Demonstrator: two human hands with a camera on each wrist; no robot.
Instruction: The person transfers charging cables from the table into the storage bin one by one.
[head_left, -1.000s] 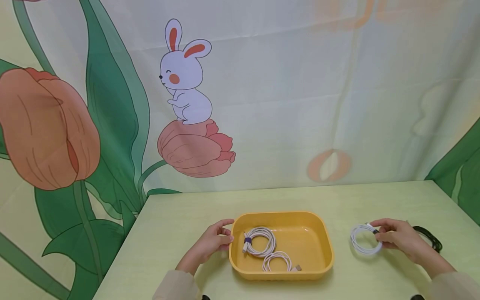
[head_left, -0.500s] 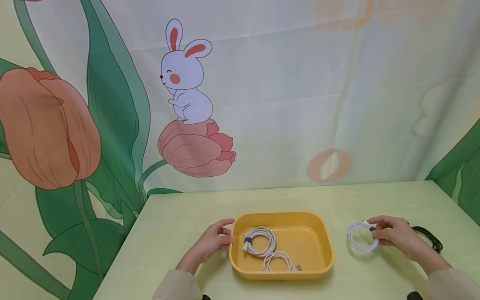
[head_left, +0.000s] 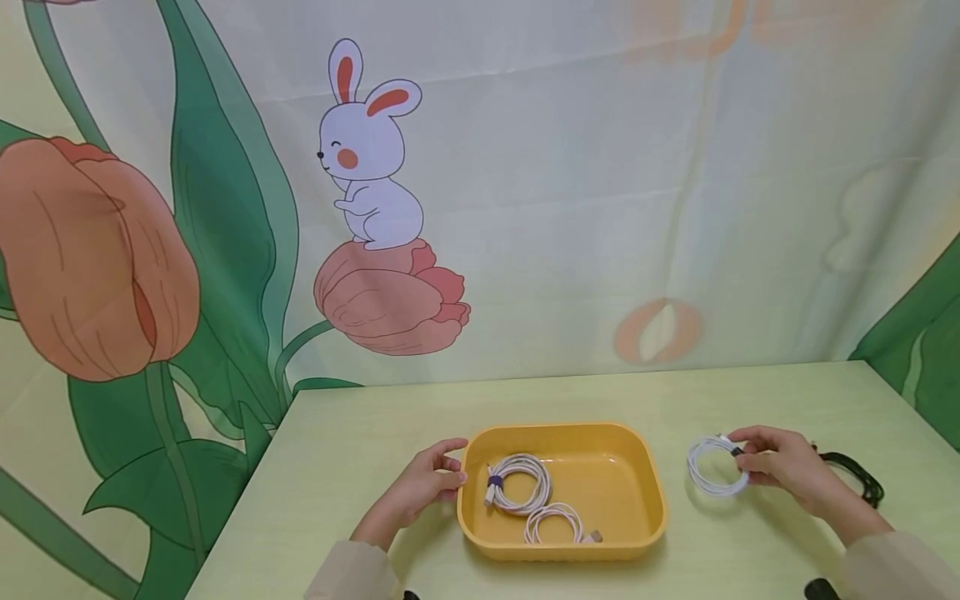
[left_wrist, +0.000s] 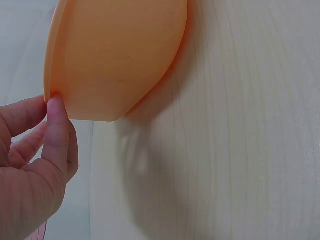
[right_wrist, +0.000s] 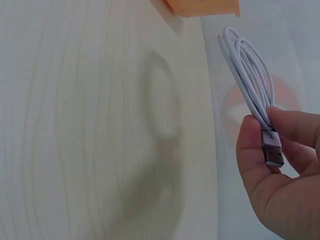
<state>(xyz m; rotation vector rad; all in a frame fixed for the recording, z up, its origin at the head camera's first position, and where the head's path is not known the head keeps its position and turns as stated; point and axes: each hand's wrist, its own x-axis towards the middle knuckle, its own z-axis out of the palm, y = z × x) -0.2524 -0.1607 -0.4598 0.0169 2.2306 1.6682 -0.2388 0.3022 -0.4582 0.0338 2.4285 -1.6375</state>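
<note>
My right hand (head_left: 783, 467) pinches a coiled white USB cable (right_wrist: 252, 75) between thumb and fingers. In the head view the white coil (head_left: 708, 479) hangs above the table, right of the yellow tray (head_left: 622, 492), and a dark tie shows beside my fingertips. The metal USB plug (right_wrist: 273, 154) sticks out below my thumb in the right wrist view. My left hand (head_left: 422, 483) holds the tray's left rim, thumb and index finger at its edge (left_wrist: 52, 75). Inside the tray lie a thick white cable coil (head_left: 542, 483) with a purple tie and a thinner white cable (head_left: 576, 521).
A black coiled cable (head_left: 870, 483) lies on the table to the right, partly hidden behind my right hand. The pale wooden table (head_left: 360, 433) ends at a fabric backdrop (head_left: 540, 208) printed with a rabbit and tulips.
My right hand has moved a little left and away from me with the white USB cable, drawing closer to the tray. The left hand and tray stay in place.
</note>
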